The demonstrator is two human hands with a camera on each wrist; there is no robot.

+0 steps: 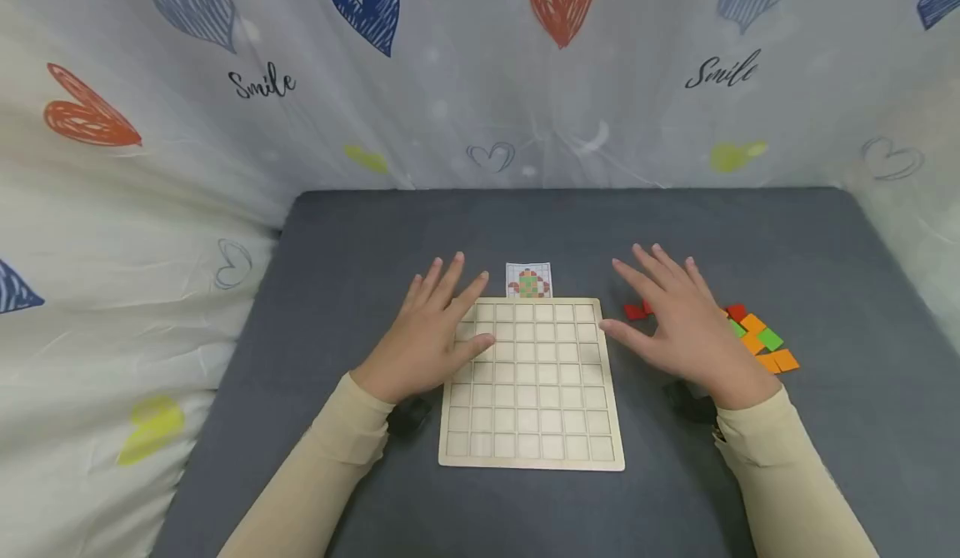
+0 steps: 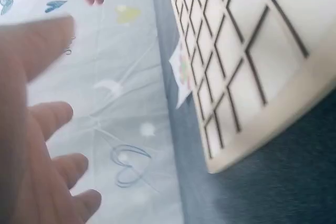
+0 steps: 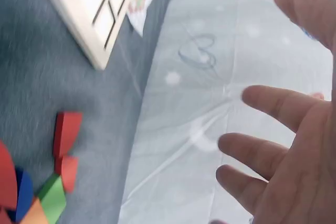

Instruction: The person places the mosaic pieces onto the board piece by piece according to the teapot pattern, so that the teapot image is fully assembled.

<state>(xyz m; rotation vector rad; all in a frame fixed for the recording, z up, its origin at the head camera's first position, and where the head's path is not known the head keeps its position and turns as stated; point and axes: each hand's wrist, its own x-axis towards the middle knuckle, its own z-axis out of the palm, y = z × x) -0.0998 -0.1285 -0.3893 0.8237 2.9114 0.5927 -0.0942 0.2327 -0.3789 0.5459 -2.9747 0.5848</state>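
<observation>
Fingers spread, my left hand hovers at the left side of a wooden grid board. The board's square cells hold no pieces. My right hand, also spread and holding nothing, hovers to the right of the board, in front of a pile of coloured tiles. Orange tiles, green tiles and red tiles show around it; the rest of the pile is hidden beneath that hand. In the right wrist view a blue tile also appears. A small printed pattern card lies at the board's far edge.
A dark grey cloth covers the table. Behind it and on the left hangs a white curtain printed with hearts and words. Dark wrist straps sit below the sleeves.
</observation>
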